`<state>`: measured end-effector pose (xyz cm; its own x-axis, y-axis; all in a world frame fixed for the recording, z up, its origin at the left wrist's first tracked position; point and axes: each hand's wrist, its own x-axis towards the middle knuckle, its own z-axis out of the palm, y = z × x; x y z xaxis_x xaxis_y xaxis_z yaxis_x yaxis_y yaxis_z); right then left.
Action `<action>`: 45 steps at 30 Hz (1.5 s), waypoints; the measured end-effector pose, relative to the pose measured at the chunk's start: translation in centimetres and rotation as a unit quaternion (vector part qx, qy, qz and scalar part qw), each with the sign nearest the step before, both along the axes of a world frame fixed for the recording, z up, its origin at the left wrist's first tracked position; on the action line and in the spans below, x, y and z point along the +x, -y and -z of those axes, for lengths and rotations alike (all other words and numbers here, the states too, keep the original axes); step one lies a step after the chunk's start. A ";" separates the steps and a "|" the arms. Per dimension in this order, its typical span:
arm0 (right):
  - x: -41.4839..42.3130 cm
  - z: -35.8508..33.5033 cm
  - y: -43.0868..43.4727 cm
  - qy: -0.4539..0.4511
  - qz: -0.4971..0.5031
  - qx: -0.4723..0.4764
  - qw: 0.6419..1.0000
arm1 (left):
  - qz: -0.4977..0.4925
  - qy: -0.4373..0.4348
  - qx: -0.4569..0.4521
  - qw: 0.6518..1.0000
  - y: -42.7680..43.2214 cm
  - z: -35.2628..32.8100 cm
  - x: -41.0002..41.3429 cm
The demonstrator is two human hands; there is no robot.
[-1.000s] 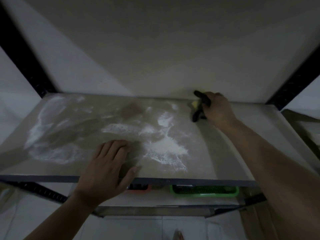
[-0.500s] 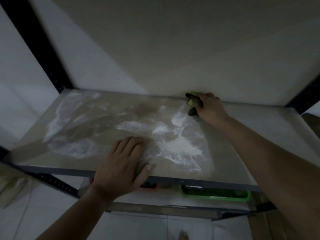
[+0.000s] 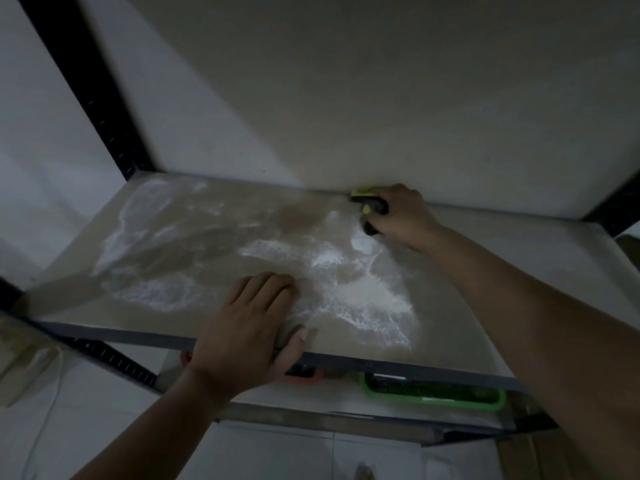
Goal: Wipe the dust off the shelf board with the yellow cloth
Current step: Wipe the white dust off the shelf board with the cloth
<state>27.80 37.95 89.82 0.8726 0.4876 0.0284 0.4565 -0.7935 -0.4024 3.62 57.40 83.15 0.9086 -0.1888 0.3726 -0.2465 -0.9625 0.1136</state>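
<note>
The shelf board (image 3: 519, 271) is pale and smeared with white dust (image 3: 363, 292) over its left and middle parts. My right hand (image 3: 401, 213) is at the board's back edge, against the wall, closed around the yellow cloth (image 3: 363, 197), which shows yellow and dark patches past my fingers. My left hand (image 3: 249, 327) lies flat on the board's front edge, fingers spread, thumb by the rim, holding nothing. The stretch of board to the right of my right arm looks free of dust.
Black metal uprights (image 3: 86, 88) frame the shelf at the left and right back corners. On the lower shelf sit a green tray (image 3: 433, 393) and a red item (image 3: 304, 375). A brown box (image 3: 533, 459) stands at the lower right.
My right hand has slid the cloth along the back edge toward the wall corner. The view has shifted left, so the board sits further right. My left hand stays planted.
</note>
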 end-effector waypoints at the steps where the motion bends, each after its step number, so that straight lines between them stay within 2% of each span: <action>1: -0.8 0.3 -1.1 0.002 -0.019 0.001 1.000 | 0.001 0.000 -0.001 1.000 -0.1 0.1 0.0; 3: -2.6 0.1 -2.8 -0.053 -0.075 0.058 0.994 | 0.002 -0.002 -0.006 1.000 -0.1 0.0 -0.1; 5: -3.2 -0.5 -3.5 -0.136 -0.091 0.111 0.980 | 0.000 -0.001 -0.008 1.000 0.0 -0.1 -0.1; 6: -2.9 -0.7 -3.4 -0.141 -0.086 0.113 0.980 | 0.000 -0.002 -0.007 1.000 0.1 -0.2 -0.1; 9: -1.0 -1.1 -3.3 -0.081 -0.039 0.125 0.988 | -0.004 -0.003 -0.006 1.000 0.1 -0.1 0.0; 12: -1.3 -0.2 -4.2 -0.014 -0.086 -0.012 0.996 | -0.001 -0.002 -0.009 1.000 0.0 -0.1 0.0; 13: -1.7 0.0 -4.5 -0.015 -0.107 -0.022 0.994 | 0.000 0.000 -0.010 1.000 0.0 0.0 0.0; 16: -2.8 -1.2 -4.1 -0.175 -0.119 0.068 0.975 | -0.002 0.003 -0.010 1.000 0.0 -0.1 -0.1; 17: -2.7 -1.6 -3.4 -0.178 -0.104 0.101 0.973 | -0.003 0.003 -0.011 1.000 0.0 -0.1 -0.1; 19: -2.2 -2.7 -0.5 -0.109 -0.049 0.157 0.980 | -0.003 -0.002 -0.011 1.000 0.0 -0.2 -0.1; 20: -1.7 -2.9 1.7 -0.042 -0.009 0.166 0.985 | -0.003 -0.003 -0.011 1.000 0.0 -0.2 -0.2; 22: -0.3 -2.5 7.3 0.088 0.102 0.097 0.986 | -0.003 0.003 -0.008 1.000 0.0 -0.2 -0.2; 23: 0.3 -1.7 10.3 0.105 0.179 0.050 0.977 | -0.004 0.007 -0.008 1.000 0.0 -0.2 -0.2; 24: 0.7 -0.7 13.0 0.085 0.245 0.014 0.966 | -0.004 0.010 -0.009 1.000 0.1 -0.1 -0.2; 26: 0.4 1.7 16.2 0.035 0.318 -0.052 0.946 | -0.002 0.012 -0.007 1.000 0.1 -0.1 -0.2; 29: -1.5 3.0 15.3 0.062 0.323 -0.108 0.938 | -0.002 0.010 -0.006 1.000 0.0 0.0 -0.2; 33: -4.9 2.7 9.6 0.101 0.274 -0.079 0.953 | -0.006 0.005 0.003 1.000 0.1 -0.1 -0.2; 36: -9.0 3.4 4.2 0.161 0.154 -0.067 0.973 | -0.004 0.005 0.007 1.000 0.1 -0.2 -0.2; 39: -10.2 2.8 2.3 0.144 0.042 -0.019 0.989 | -0.001 0.004 0.000 1.000 0.2 -0.2 -0.3; 41: -7.6 1.9 4.9 0.143 0.066 0.004 0.988 | -0.007 -0.002 -0.003 1.000 0.3 -0.2 -0.3; 43: -3.9 1.5 9.7 0.186 0.147 -0.027 0.971 | -0.010 -0.006 -0.003 1.000 0.3 -0.1 -0.3; 45: -1.4 1.7 14.4 0.158 0.229 -0.058 0.959 | -0.009 -0.008 -0.001 1.000 0.3 -0.1 -0.3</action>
<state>26.39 23.56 88.13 0.9529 0.0710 0.2949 0.1336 -0.9711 -0.1978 3.28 57.13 83.23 0.9178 -0.1705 0.3587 -0.2265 -0.9666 0.1201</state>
